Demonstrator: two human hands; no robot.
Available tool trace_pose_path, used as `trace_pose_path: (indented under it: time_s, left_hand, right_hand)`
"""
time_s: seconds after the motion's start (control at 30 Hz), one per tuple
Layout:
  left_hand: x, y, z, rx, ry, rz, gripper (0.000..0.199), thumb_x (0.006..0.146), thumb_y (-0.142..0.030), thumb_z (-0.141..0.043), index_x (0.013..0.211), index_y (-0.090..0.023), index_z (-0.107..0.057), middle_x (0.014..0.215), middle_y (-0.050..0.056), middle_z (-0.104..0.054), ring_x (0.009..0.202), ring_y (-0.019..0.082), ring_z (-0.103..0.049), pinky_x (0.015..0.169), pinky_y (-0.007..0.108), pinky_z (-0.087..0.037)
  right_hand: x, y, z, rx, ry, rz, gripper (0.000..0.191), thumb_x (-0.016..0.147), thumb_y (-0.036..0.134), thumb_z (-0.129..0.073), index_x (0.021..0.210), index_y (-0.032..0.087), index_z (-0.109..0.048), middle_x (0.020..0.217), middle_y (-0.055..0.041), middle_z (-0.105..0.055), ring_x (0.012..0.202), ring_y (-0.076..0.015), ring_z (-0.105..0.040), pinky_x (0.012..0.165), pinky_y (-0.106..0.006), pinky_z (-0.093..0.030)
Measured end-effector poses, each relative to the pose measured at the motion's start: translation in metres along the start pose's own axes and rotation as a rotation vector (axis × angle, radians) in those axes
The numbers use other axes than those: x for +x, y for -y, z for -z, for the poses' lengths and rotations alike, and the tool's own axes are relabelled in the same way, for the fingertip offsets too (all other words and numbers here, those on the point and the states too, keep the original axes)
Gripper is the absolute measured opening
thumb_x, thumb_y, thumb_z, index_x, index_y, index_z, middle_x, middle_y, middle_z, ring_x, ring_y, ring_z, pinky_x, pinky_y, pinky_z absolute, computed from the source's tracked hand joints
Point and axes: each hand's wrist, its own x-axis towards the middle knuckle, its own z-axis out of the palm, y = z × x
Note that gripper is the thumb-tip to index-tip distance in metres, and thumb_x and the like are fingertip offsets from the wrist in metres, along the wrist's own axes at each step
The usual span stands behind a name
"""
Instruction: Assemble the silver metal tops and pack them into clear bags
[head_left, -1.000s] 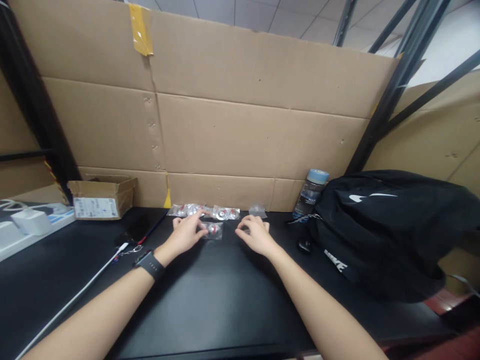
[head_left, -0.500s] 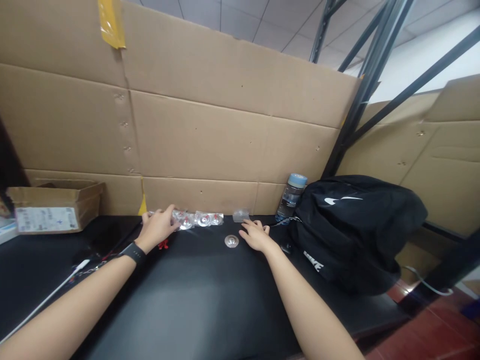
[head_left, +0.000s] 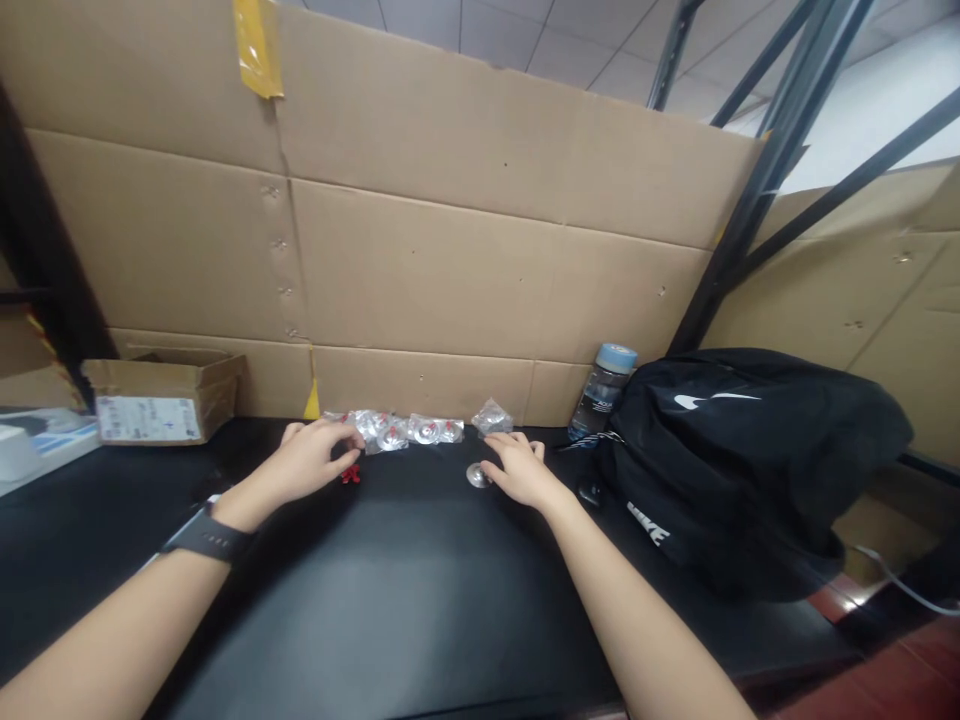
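My left hand (head_left: 311, 462), with a dark band at the wrist, hovers over the black table beside a small red item (head_left: 350, 474). Its thumb and fingers are apart, with nothing seen between them. Several clear packets with silvery discs (head_left: 426, 431) lie along the foot of the cardboard wall, just beyond it. My right hand (head_left: 519, 468) has its fingers spread at a round silvery disc (head_left: 476, 476), the thumb at the disc's right edge. Behind its fingertips sits a crumpled clear plastic bag (head_left: 492, 416).
A black backpack (head_left: 750, 470) fills the right side, with a blue-capped bottle (head_left: 602, 392) at its left. An open cardboard box (head_left: 161, 405) stands at the back left, near a white and blue item (head_left: 56, 440). The cardboard wall (head_left: 420, 270) closes off the back.
The view has shifted a little left. My left hand has its thumb and fingers wider apart. My right thumb has come to the disc's edge. The clear bag by my right fingers stands up more.
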Motion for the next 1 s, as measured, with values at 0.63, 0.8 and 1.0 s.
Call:
trace_pose_path:
  time_s: [0.63, 0.8, 1.0]
  left_hand:
    - [-0.011, 0.000, -0.007, 0.025, 0.149, -0.079, 0.023, 0.090, -0.031, -0.054, 0.100, -0.031, -0.075, 0.108, 0.003, -0.076, 0.105, 0.026, -0.067, 0.088, 0.037, -0.044]
    - [-0.011, -0.004, -0.005, -0.092, 0.236, -0.164, 0.020, 0.083, -0.028, -0.065, 0.101, -0.032, -0.075, 0.103, 0.000, -0.078, 0.097, 0.022, -0.070, 0.090, 0.031, -0.045]
    - [-0.013, -0.017, 0.003, -0.173, 0.305, -0.275, 0.027, 0.079, -0.018, -0.063, 0.100, -0.031, -0.074, 0.103, -0.003, -0.077, 0.096, 0.020, -0.069, 0.089, 0.028, -0.045]
  right_hand:
    - [-0.007, 0.014, 0.007, 0.146, 0.058, 0.151, 0.034, 0.085, 0.027, -0.069, 0.118, 0.021, -0.070, 0.121, -0.0103, -0.068, 0.113, -0.0259, -0.063, 0.099, -0.036, -0.046]
    - [0.000, -0.008, -0.005, 0.188, 0.087, 0.136, 0.040, 0.084, 0.027, -0.070, 0.122, 0.019, -0.067, 0.118, -0.0093, -0.070, 0.107, -0.0244, -0.065, 0.096, -0.035, -0.048]
    - [0.001, -0.001, -0.007, 0.218, 0.070, 0.133, 0.046, 0.080, 0.033, -0.075, 0.124, 0.021, -0.068, 0.120, -0.0089, -0.070, 0.107, -0.0237, -0.066, 0.095, -0.034, -0.048]
